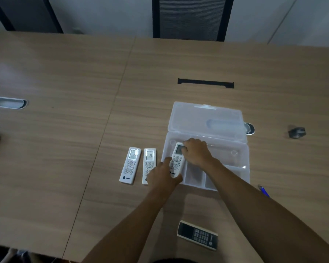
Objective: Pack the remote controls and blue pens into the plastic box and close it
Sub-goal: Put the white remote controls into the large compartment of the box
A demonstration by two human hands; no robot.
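White remote point(176, 162) at frame centre, inside left part of open clear box point(241, 168) — both hands on it. Right hand point(197, 151) grasps screen end, left hand point(162, 177) grasps bottom end. Looks light, rigid, smooth plastic — best held by long edges.

Both bare forearms reach forward over the plastic box point(241, 166) — right hand point(197, 151) palm down, fingers curled over its left compartment; left hand point(162, 176) at its left edge, fingers extended.
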